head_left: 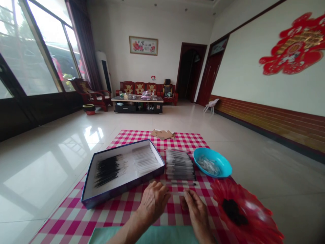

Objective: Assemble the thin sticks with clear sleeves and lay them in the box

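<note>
My left hand is closed round the left end of a clear pen barrel. At the barrel's right end, my right hand pinches with thumb and forefinger; its fingertips hide that tip. Just beyond my hands one pen lies across the cloth. Past it is a stack of pens laid side by side, translucent with dark ends. To the left, a shallow blue-edged box holds black pen refills and a row of clear barrels.
A blue bowl of small whitish translucent pieces stands right of the pens. Nearer is a red flower-shaped dish with small black pieces. Torn cardboard lies at the far edge of the checked tablecloth. A low table and sofa stand across the room.
</note>
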`<state>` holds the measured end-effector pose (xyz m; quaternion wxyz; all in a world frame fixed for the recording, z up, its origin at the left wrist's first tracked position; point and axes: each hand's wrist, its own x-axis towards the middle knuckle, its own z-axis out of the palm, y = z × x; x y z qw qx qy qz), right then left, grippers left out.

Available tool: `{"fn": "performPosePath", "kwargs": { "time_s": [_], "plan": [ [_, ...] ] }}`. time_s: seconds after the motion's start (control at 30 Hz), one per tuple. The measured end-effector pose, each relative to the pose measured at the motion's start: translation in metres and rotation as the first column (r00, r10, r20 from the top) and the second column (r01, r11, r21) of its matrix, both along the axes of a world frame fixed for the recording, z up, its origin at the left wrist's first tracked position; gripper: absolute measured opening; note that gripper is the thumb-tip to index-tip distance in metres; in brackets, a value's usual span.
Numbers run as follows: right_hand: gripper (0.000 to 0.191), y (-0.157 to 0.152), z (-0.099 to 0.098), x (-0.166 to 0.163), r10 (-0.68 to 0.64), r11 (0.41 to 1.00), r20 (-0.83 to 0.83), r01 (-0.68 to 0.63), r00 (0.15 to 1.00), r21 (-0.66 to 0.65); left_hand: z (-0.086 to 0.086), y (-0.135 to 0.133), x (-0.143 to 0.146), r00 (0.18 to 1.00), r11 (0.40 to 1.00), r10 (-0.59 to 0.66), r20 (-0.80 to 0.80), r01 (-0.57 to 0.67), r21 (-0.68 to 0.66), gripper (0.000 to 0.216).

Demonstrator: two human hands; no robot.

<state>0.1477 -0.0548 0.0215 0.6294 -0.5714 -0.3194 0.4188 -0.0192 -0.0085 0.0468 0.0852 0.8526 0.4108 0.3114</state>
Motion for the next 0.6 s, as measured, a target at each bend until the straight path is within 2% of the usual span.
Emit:
{"fn": "performPosePath", "kwargs": {
  "time_s": [0.1,0.23,0.37,0.5,0.6],
  "plan": [
    [0.033,0.001,-0.001,0.002,0.031,1.000,0.034,-0.031,0.999,-0.004,-0.006,-0.005,0.016,0.993,0.994,0.009,-0.115,0.003,0.109,0.014],
    [0.031,0.002,-0.007,0.008,0.056,0.998,0.028,-0.056,0.998,0.004,-0.020,-0.011,0.032,0.997,0.986,0.041,-0.067,-0.030,0.161,0.014],
    [0.030,0.004,-0.014,0.011,0.074,0.997,-0.017,-0.074,0.997,0.010,-0.029,-0.013,0.035,0.998,0.980,0.045,-0.041,-0.036,0.195,0.014],
    [0.026,0.004,-0.012,0.010,0.084,0.996,-0.078,-0.082,0.993,0.032,-0.030,-0.011,0.031,0.998,0.984,0.017,-0.059,-0.006,0.181,0.017],
    [0.027,0.004,-0.006,0.010,0.095,0.995,-0.062,-0.095,0.994,0.008,-0.028,-0.012,0.029,0.998,0.995,-0.015,-0.061,0.021,0.093,0.022]
  ]
}}
